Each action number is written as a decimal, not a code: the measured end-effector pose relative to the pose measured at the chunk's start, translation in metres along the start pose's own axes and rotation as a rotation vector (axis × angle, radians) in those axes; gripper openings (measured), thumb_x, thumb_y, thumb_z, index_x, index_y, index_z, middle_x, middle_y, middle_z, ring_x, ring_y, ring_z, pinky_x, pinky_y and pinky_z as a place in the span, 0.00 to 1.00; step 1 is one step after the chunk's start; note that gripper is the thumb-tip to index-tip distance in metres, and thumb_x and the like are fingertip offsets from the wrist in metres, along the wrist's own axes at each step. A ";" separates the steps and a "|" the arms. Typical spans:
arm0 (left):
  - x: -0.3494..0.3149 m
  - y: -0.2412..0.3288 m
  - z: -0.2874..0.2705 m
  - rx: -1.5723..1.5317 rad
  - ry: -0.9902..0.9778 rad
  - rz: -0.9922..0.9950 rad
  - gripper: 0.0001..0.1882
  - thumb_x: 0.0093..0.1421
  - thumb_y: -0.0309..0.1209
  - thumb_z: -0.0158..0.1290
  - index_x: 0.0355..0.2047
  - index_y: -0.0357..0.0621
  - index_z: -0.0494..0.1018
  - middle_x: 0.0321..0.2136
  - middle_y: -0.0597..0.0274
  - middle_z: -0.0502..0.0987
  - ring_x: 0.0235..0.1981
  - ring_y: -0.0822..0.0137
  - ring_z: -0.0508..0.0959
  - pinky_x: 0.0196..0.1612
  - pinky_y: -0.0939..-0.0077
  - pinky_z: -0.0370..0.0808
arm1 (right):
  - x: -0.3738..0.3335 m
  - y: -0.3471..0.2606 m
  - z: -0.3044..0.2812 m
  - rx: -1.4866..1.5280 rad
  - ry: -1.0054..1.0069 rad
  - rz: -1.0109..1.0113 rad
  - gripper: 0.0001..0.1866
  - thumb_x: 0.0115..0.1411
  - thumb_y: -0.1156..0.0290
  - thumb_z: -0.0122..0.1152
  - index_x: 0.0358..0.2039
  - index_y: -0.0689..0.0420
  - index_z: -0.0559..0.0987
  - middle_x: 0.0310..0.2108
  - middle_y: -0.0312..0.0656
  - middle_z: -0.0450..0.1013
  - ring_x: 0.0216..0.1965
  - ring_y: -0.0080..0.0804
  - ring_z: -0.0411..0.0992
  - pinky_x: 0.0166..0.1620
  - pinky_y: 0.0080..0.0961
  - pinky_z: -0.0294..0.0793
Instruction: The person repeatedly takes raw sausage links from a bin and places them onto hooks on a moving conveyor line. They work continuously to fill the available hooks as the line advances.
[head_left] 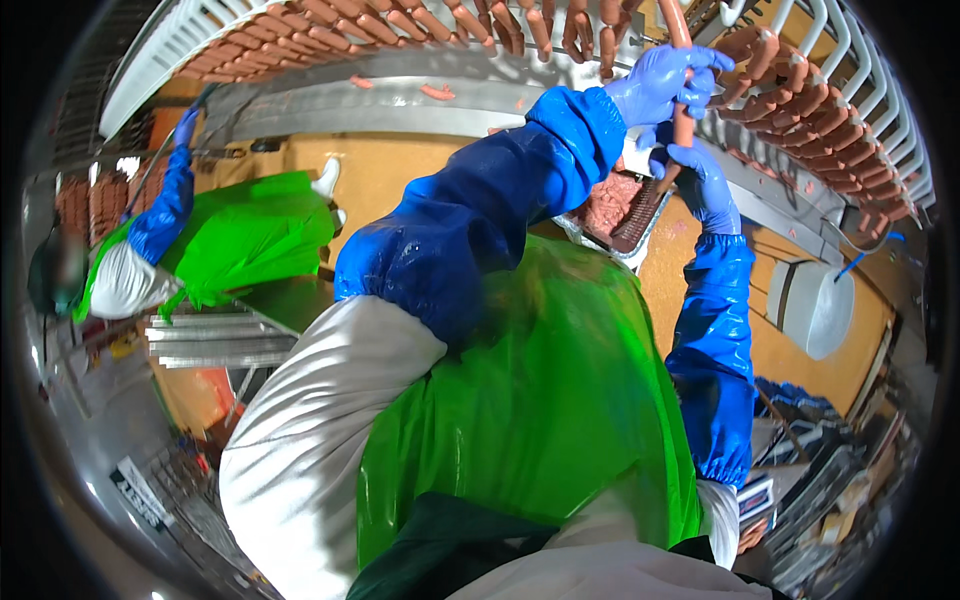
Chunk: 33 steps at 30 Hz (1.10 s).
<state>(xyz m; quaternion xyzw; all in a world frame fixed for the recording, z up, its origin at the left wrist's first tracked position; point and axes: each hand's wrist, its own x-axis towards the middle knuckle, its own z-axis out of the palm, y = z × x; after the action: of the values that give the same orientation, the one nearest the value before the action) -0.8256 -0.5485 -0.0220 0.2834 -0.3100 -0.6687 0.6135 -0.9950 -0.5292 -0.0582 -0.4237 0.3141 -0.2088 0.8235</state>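
My left hand [655, 85], in a purple-blue glove, is closed around a long pink sausage [684, 128] that runs upward past the top edge of the view. Just below it, my right hand [705, 188], gloved alike, has its fingers curled round the lower end of the same sausage. A thin brownish end [669, 180] shows beneath those fingers. Under both hands sits a tub [652, 228] lined with pale plastic. Ground pink meat [608, 205] lies in it, beside a dark brown ridged piece [637, 222].
Linked sausages [330, 30] hang along the top left. More links [815, 120] hang from white hooks [840, 45] at right. A metal ledge [340, 112] carries meat scraps. A white bin [815, 310] stands right. Another person in a green apron [255, 235] is at left.
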 end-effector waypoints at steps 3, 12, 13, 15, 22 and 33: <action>0.006 -0.018 -0.033 0.240 0.034 0.071 0.17 0.61 0.29 0.47 0.49 0.36 0.66 0.33 0.57 0.76 0.30 0.66 0.76 0.34 0.68 0.74 | 0.000 -0.008 0.018 -0.056 -0.172 0.089 0.19 0.56 0.62 0.51 0.39 0.66 0.74 0.31 0.40 0.70 0.33 0.28 0.67 0.42 0.24 0.66; -0.011 -0.034 -0.122 1.117 0.063 -0.075 0.14 0.61 0.38 0.50 0.38 0.38 0.69 0.26 0.52 0.74 0.31 0.60 0.75 0.36 0.65 0.71 | 0.003 0.012 0.013 -1.410 0.653 -0.387 0.10 0.59 0.70 0.57 0.40 0.58 0.81 0.29 0.49 0.69 0.34 0.45 0.67 0.39 0.35 0.66; -0.033 -0.057 -0.140 1.159 0.081 0.051 0.15 0.62 0.40 0.49 0.36 0.39 0.69 0.26 0.48 0.75 0.31 0.50 0.77 0.35 0.59 0.71 | 0.003 0.014 0.027 -1.275 0.719 -0.418 0.10 0.60 0.71 0.56 0.41 0.58 0.81 0.27 0.46 0.67 0.31 0.39 0.66 0.37 0.33 0.66; -0.065 -0.042 -0.108 1.223 -0.017 -0.026 0.15 0.64 0.39 0.44 0.38 0.38 0.70 0.32 0.43 0.76 0.37 0.42 0.75 0.40 0.55 0.71 | -0.003 0.035 0.036 -1.100 0.861 -0.459 0.10 0.62 0.73 0.55 0.41 0.59 0.81 0.25 0.44 0.65 0.26 0.33 0.65 0.33 0.27 0.66; -0.099 0.050 -0.033 1.577 -0.343 0.025 0.19 0.63 0.37 0.46 0.45 0.33 0.69 0.36 0.43 0.75 0.37 0.45 0.75 0.40 0.56 0.72 | 0.005 0.047 0.116 0.410 0.313 -0.535 0.20 0.60 0.72 0.56 0.52 0.62 0.68 0.41 0.40 0.71 0.40 0.26 0.70 0.46 0.24 0.70; -0.137 0.061 -0.039 -0.281 -0.011 -0.557 0.20 0.68 0.42 0.40 0.46 0.36 0.67 0.33 0.57 0.72 0.32 0.66 0.73 0.37 0.70 0.73 | 0.040 0.041 0.077 -0.299 0.119 -0.459 0.20 0.56 0.69 0.62 0.48 0.63 0.73 0.44 0.39 0.71 0.44 0.23 0.68 0.48 0.24 0.69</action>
<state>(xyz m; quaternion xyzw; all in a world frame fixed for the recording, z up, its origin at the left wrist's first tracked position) -0.7444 -0.4179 -0.0008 0.2662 -0.1286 -0.8489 0.4382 -0.9098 -0.4869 -0.0718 -0.5877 0.2851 -0.3655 0.6631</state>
